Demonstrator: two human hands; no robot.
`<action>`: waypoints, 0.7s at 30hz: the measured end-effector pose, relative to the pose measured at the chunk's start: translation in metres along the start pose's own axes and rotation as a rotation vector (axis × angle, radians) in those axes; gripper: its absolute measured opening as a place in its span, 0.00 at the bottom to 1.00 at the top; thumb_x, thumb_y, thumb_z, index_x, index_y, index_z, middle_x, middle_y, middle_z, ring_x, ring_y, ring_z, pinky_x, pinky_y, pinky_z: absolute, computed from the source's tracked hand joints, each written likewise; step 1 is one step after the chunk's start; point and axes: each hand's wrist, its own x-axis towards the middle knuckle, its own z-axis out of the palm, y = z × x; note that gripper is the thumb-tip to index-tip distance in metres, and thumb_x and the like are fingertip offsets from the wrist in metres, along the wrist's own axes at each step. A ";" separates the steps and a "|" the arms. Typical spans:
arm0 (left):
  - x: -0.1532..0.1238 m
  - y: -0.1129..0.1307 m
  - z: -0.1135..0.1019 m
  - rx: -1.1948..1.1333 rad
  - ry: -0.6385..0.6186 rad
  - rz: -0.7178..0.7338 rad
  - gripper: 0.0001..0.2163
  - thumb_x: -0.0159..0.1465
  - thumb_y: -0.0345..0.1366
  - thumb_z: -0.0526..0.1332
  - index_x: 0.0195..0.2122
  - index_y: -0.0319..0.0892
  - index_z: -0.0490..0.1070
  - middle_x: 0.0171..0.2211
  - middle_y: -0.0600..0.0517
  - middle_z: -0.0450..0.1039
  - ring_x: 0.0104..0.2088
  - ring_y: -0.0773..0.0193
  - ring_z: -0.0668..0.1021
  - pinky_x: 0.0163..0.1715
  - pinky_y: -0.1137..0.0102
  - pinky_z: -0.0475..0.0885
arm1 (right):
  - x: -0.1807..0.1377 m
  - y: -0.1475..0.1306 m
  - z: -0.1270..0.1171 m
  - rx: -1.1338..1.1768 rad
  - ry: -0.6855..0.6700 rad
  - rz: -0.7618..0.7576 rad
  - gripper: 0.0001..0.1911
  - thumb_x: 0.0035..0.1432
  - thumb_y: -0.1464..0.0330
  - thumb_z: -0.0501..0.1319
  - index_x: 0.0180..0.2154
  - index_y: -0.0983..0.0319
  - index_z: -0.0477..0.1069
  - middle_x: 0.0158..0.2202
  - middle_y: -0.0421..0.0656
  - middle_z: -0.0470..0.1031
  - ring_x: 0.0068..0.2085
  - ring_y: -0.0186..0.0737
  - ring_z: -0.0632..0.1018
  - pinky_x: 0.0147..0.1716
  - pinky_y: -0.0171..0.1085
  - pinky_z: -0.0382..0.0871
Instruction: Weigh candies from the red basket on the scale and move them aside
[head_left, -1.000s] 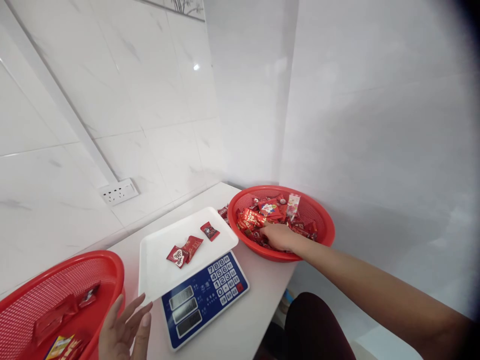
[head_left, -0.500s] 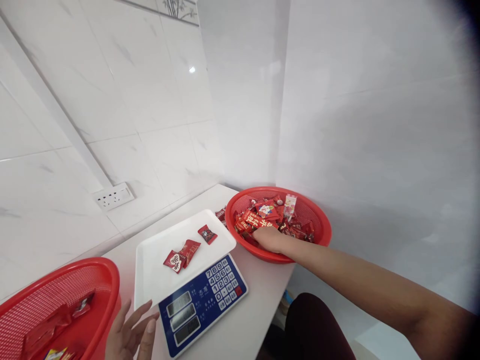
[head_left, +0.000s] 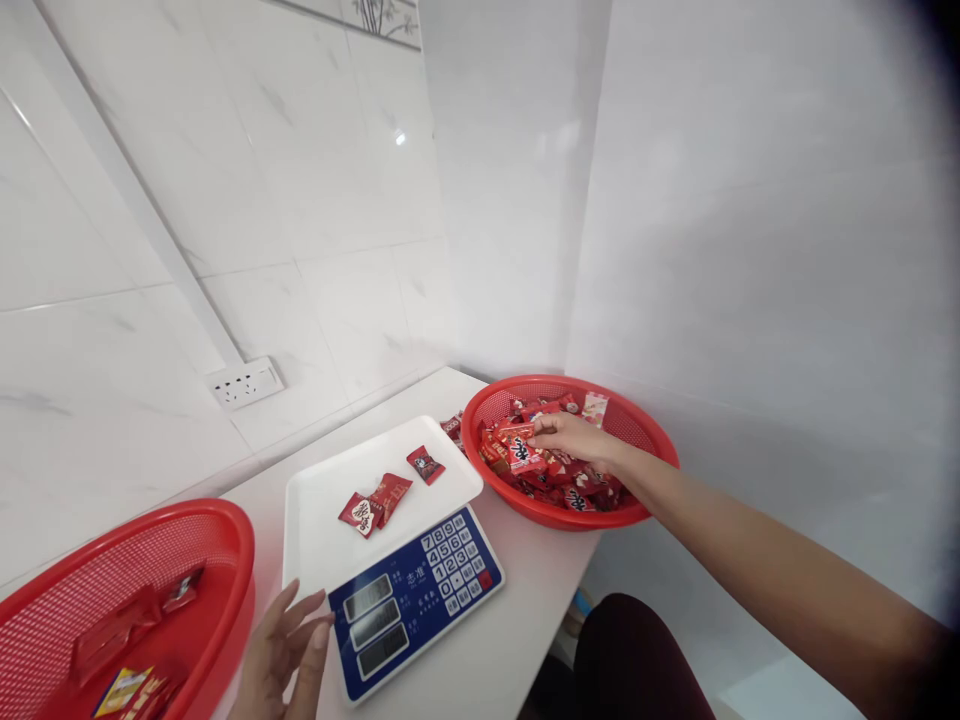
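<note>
My right hand (head_left: 571,437) is over the right-hand red plastic basket (head_left: 664,470), its thumb and fingers pinching a red candy packet (head_left: 523,452) with dark lettering. Heaped below it are several more red-wrapped candies (head_left: 589,485). My left hand (head_left: 289,655) is held with fingers apart and nothing in it, beside the front left corner of a digital scale (head_left: 420,605). On the scale's white tray (head_left: 319,530) lie a red packet with a white label (head_left: 358,514), a red packet (head_left: 391,497) touching it, and a small dark red candy (head_left: 426,465) apart from them.
Another red basket (head_left: 238,560) stands at the left with a few packets inside, one of them yellow and red (head_left: 124,690). More red packets (head_left: 452,428) lie on the white table (head_left: 525,560) behind the scale. Walls close off the back; a socket (head_left: 244,382) is on the left one.
My right hand has risen out of the candy pile and now shows a red candy packet in its fingers. The view has shifted slightly; my left hand stays by the scale.
</note>
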 end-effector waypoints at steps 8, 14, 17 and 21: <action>-0.019 0.046 0.053 -0.288 -0.382 -0.197 0.24 0.52 0.51 0.63 0.46 0.44 0.68 0.43 0.46 0.75 0.43 0.55 0.77 0.43 0.62 0.73 | -0.049 -0.062 0.054 0.342 -0.254 -0.055 0.10 0.47 0.62 0.61 0.29 0.61 0.65 0.16 0.30 0.62 0.15 0.26 0.59 0.17 0.30 0.53; -0.032 0.056 0.077 -0.417 -0.522 -0.180 0.17 0.59 0.45 0.59 0.45 0.42 0.67 0.37 0.47 0.75 0.35 0.61 0.76 0.31 0.68 0.72 | -0.078 -0.080 0.092 0.209 -0.510 -0.230 0.12 0.46 0.62 0.63 0.32 0.62 0.70 0.27 0.39 0.72 0.27 0.32 0.71 0.26 0.31 0.64; -0.032 0.052 0.071 -0.365 -0.539 -0.206 0.14 0.58 0.43 0.61 0.42 0.41 0.68 0.30 0.50 0.74 0.28 0.65 0.74 0.27 0.71 0.70 | -0.077 -0.078 0.094 0.153 -0.564 -0.224 0.15 0.47 0.58 0.63 0.32 0.63 0.71 0.23 0.38 0.70 0.25 0.33 0.70 0.22 0.31 0.62; -0.031 0.052 0.066 -0.410 -0.574 -0.152 0.12 0.60 0.41 0.59 0.41 0.42 0.69 0.37 0.48 0.74 0.36 0.62 0.75 0.37 0.67 0.70 | -0.073 -0.079 0.102 0.095 -0.474 -0.253 0.14 0.52 0.58 0.59 0.27 0.63 0.69 0.21 0.38 0.68 0.24 0.32 0.68 0.22 0.31 0.60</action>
